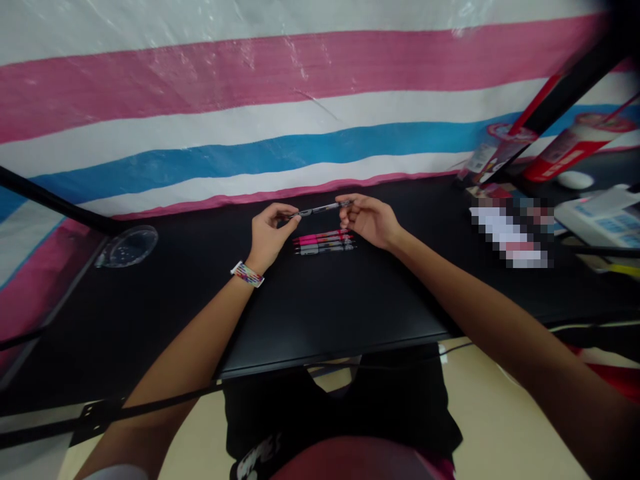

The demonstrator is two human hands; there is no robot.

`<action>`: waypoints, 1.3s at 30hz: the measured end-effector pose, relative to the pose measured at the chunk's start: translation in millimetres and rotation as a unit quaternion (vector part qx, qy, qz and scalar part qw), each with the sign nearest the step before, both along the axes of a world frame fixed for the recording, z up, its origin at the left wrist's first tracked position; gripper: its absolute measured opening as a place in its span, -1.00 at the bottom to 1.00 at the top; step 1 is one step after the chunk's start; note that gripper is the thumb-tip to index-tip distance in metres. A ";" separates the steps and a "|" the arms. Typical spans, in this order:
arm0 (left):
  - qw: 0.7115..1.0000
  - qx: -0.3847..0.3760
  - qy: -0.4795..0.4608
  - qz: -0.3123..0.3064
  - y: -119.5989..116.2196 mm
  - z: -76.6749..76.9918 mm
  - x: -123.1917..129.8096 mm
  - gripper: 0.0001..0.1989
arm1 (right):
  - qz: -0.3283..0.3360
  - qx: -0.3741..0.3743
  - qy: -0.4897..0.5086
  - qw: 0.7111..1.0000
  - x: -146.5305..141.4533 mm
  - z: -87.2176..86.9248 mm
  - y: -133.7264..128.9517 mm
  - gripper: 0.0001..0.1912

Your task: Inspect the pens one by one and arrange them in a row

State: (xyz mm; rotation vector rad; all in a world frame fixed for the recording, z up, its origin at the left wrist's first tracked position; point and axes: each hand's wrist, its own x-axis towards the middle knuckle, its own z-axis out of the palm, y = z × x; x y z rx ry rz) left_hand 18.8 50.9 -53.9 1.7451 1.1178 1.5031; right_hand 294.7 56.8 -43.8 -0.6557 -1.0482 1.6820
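A slim pen (320, 209) with a clear barrel and dark ends is stretched level between my two hands, above the black table. My left hand (270, 233) pinches its left end between thumb and fingers. At the other end, my right hand (371, 219) grips the pen with its fingertips. Just below the held pen, several pens (325, 243) lie side by side on the table, some pink and red, some grey and black. A patterned band (247, 273) circles my left wrist.
A clear round plastic lid (131, 247) lies on the black table (320, 313) at left. Two drink cups with straws, a red one (565, 157) and a clear one (493, 153), stand at back right near a white box (607, 217). Striped plastic sheeting (280, 153) hangs behind.
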 end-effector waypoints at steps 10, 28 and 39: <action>1.000 -0.012 -0.017 -0.001 -7.2 2.3 7.4 -0.84 | 0.040 -0.092 0.051 0.994 -4.2 9.2 -7.1 -0.58; 0.981 -0.069 -0.176 -0.038 -7.5 -0.2 17.6 -0.78 | -0.001 -0.116 0.115 0.987 -8.3 4.9 -6.6 -0.71; 0.985 -0.062 -0.160 -0.027 -5.4 -2.0 15.7 -0.78 | -0.005 -0.107 0.118 0.987 -10.8 6.2 -9.2 -0.72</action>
